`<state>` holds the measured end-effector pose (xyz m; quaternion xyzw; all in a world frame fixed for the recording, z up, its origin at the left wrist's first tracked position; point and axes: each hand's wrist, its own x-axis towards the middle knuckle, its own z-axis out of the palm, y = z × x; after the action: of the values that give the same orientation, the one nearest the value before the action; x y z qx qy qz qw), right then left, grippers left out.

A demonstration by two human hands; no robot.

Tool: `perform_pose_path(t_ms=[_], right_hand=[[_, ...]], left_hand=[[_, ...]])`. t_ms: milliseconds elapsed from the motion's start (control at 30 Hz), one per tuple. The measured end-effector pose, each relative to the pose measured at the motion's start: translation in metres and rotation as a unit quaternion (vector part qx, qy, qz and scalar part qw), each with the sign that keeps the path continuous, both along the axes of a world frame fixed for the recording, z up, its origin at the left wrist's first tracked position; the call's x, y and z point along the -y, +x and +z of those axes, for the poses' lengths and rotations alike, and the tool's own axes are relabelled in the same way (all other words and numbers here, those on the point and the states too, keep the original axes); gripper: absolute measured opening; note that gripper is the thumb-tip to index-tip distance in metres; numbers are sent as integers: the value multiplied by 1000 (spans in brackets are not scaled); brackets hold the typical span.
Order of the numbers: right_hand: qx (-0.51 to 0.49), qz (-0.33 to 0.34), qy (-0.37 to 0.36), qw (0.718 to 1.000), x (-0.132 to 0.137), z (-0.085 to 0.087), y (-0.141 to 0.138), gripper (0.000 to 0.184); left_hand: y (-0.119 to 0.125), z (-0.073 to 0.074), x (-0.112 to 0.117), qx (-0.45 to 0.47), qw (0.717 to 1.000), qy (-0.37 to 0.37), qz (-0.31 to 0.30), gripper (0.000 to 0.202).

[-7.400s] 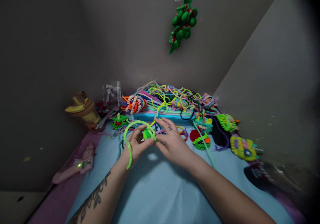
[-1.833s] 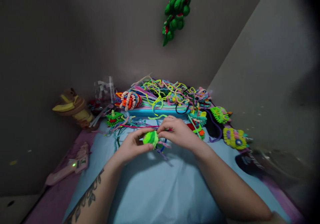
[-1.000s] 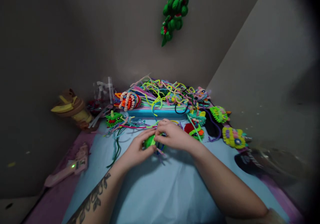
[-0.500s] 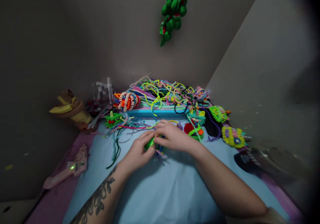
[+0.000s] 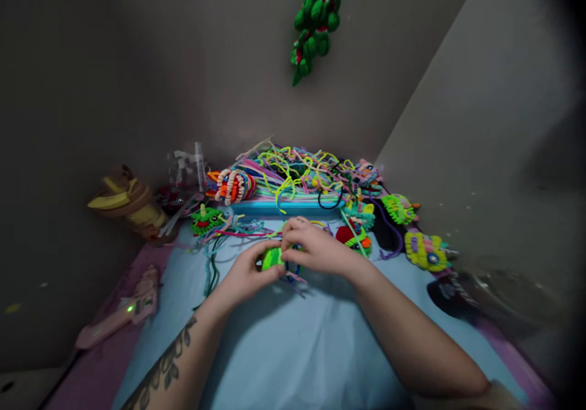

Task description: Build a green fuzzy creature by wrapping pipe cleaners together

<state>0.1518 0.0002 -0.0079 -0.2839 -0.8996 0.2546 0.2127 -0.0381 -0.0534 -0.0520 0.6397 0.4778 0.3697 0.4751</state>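
Between my hands is a small bright green pipe-cleaner figure [image 5: 272,259], with blue and pink pipe-cleaner ends [image 5: 293,273] sticking out on its right side. My left hand [image 5: 249,271] grips the figure from the left, thumb below and fingers above. At its right end, my right hand [image 5: 307,246] has its fingers bent and pinched together against the figure; what exactly sits between those fingertips is hidden. Loose pipe cleaners [image 5: 238,234] lie just behind both hands on the blue cloth [image 5: 293,349].
A blue tray [image 5: 293,207] heaped with pipe cleaners stands at the back. Finished pipe-cleaner figures, such as a yellow one [image 5: 425,251] and a green one [image 5: 207,219], sit around it. A pink glue gun [image 5: 123,315] lies left, near a brown cup [image 5: 137,205].
My left hand has shifted slightly left and its grip has opened wider, so more of the green figure shows. The right hand stays nearly in place at the figure's right end.
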Motion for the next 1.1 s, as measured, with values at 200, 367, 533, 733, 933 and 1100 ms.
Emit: perform_pose_path(t_ms=[200, 367, 533, 733, 933, 1100], right_hand=[[-123, -38, 0, 992, -15, 5, 18, 20], [-100, -59, 12, 993, -22, -1, 20, 35], [-79, -55, -36, 995, -19, -6, 10, 16], [-220, -159, -56, 961, -15, 0, 13, 10], [-307, -173, -154, 923, -4, 6, 7, 7], [-296, -154, -248, 909, -4, 9, 1, 19]], left_hand=[[0, 6, -2, -12, 998, 6, 57, 43], [-4, 7, 3, 65, 997, -27, -6, 43], [-7, 14, 9, 91, 992, -38, -81, 44], [-1, 13, 4, -1, 1000, 26, 6, 40], [-1, 2, 2, -133, 979, 126, 87, 41], [-2, 2, 5, -163, 963, 203, 63, 41]])
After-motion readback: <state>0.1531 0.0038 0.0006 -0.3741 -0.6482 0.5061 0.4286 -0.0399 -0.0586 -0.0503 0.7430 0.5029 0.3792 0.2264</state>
